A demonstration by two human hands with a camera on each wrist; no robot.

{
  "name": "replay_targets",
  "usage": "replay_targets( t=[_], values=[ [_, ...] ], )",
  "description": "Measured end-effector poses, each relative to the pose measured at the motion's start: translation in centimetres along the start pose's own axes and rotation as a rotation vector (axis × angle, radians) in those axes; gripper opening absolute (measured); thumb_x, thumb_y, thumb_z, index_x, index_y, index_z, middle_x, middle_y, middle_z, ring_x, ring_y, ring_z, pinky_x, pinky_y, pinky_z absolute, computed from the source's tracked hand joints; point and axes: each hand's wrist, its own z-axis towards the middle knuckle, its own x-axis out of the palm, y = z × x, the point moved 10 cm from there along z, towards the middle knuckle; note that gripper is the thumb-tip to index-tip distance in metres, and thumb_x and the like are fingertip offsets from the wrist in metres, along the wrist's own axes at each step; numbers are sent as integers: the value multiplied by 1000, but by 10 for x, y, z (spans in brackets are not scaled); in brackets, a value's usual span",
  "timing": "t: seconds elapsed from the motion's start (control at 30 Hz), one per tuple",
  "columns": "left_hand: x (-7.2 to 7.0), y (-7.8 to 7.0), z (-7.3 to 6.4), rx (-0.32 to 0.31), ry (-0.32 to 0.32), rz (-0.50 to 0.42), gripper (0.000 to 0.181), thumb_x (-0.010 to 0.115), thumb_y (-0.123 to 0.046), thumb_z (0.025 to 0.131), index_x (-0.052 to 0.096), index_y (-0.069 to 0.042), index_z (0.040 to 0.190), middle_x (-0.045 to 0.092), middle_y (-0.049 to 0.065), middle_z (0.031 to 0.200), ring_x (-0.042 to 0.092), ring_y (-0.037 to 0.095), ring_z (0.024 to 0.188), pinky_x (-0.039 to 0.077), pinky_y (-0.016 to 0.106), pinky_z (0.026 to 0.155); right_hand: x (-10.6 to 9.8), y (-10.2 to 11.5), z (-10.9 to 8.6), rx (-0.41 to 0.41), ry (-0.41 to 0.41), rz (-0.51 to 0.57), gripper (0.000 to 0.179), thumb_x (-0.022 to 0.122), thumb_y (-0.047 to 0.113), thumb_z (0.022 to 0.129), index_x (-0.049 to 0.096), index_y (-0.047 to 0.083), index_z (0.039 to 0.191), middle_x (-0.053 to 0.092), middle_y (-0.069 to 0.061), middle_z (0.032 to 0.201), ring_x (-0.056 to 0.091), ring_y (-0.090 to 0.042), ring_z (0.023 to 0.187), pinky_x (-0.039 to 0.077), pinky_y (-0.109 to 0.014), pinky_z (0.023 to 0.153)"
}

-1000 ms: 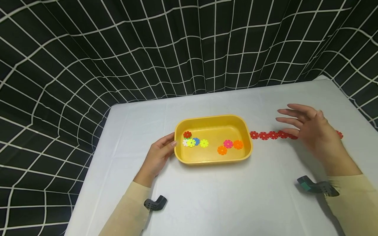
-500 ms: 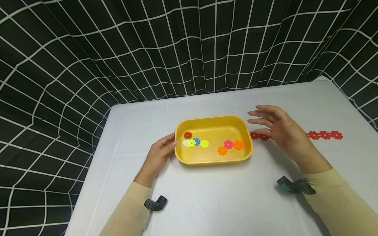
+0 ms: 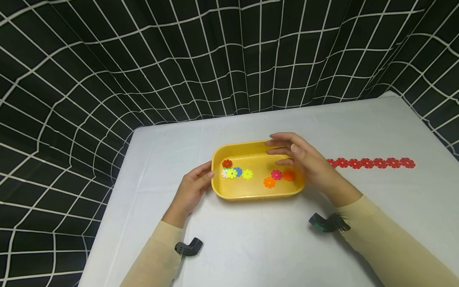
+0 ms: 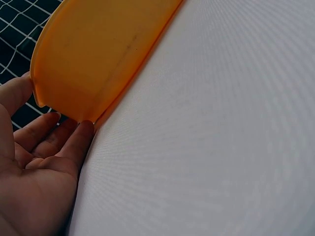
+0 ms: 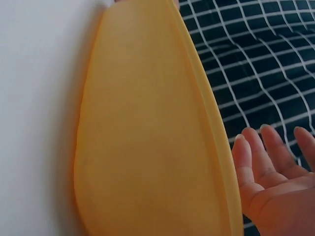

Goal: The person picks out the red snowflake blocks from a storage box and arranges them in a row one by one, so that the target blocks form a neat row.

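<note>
A shallow yellow plastic bin (image 3: 256, 197) stands on the white table. My left hand (image 3: 193, 187) holds its left end, thumb over the rim and fingers against the outside, as the left wrist view shows. Flower-shaped notched discs lie in the bin. At the left are a red disc (image 3: 227, 164), a white disc (image 3: 224, 173), a yellow disc (image 3: 232, 173), a blue disc (image 3: 238, 172) and a lime disc (image 3: 247, 174). At the right are a pink disc (image 3: 276, 174) and two orange discs (image 3: 269, 182). My right hand (image 3: 306, 161), fingers spread and holding nothing, hovers over the bin's right end.
A row of several red flower discs (image 3: 367, 163) runs across the table to the right of the bin, its left end partly hidden by my right hand. Black cloth with a white grid (image 3: 229, 59) hangs behind the table (image 3: 251, 239) and at its sides.
My right hand has moved left, from above the red row to over the bin's right end, fingers still spread. My left hand and the bin have stayed in place.
</note>
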Motion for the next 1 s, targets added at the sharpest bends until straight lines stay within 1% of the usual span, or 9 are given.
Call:
replay_targets(
  t=[0.17, 0.27, 0.47, 0.6, 0.7, 0.9, 1.0],
  values=[
    [-1, 1, 1, -7, 6, -9, 51, 68, -9, 108, 55, 4, 156, 57, 17, 156, 57, 31, 141, 54, 36, 110, 20, -6, 14, 16, 42, -12, 49, 41, 23, 114, 46, 9, 161, 52, -10, 158, 55, -38, 139, 55, -47, 110],
    [-1, 1, 1, -7, 7, -11, 51, 68, -9, 108, 55, 4, 156, 58, 18, 156, 58, 31, 141, 53, 36, 110, 31, -8, 23, 24, 64, -3, 49, 44, 27, 115, 47, 11, 161, 52, -9, 158, 55, -37, 139, 54, -51, 110],
    [-1, 0, 0, -4, 2, -10, 50, 67, -8, 108, 55, 4, 155, 58, 18, 155, 58, 30, 141, 53, 36, 111, 48, -8, 42, 29, 92, 4, 48, 47, 28, 114, 49, 10, 159, 54, -10, 156, 56, -35, 139, 51, -58, 111],
    [0, 1, 1, -4, 6, -7, 50, 68, -9, 108, 55, 4, 155, 59, 17, 155, 58, 30, 141, 53, 36, 111, 55, -16, 54, 77, 90, -10, 48, 49, 36, 115, 51, 14, 158, 56, -7, 155, 55, -32, 140, 50, -59, 112],
    [0, 1, 1, -4, 10, -5, 50, 68, -10, 109, 55, 3, 156, 58, 16, 155, 58, 30, 141, 53, 36, 110, 60, -24, 62, 113, 90, -19, 51, 52, 43, 114, 52, 16, 157, 57, -7, 154, 53, -32, 141, 49, -60, 114],
    [0, 0, 1, -1, 17, -3, 51, 68, -11, 109, 55, 3, 156, 58, 16, 156, 57, 30, 141, 53, 36, 110, 70, -26, 77, 118, 99, -37, 55, 52, 49, 113, 53, 15, 157, 59, -10, 152, 53, -31, 142, 48, -59, 114],
    [0, 0, 1, 2, 22, -1, 51, 68, -10, 109, 55, 3, 156, 58, 16, 155, 57, 30, 141, 53, 36, 111, 75, -30, 84, 136, 103, -48, 55, 52, 50, 113, 54, 16, 156, 61, -10, 151, 52, -31, 142, 49, -58, 114]
  ],
)
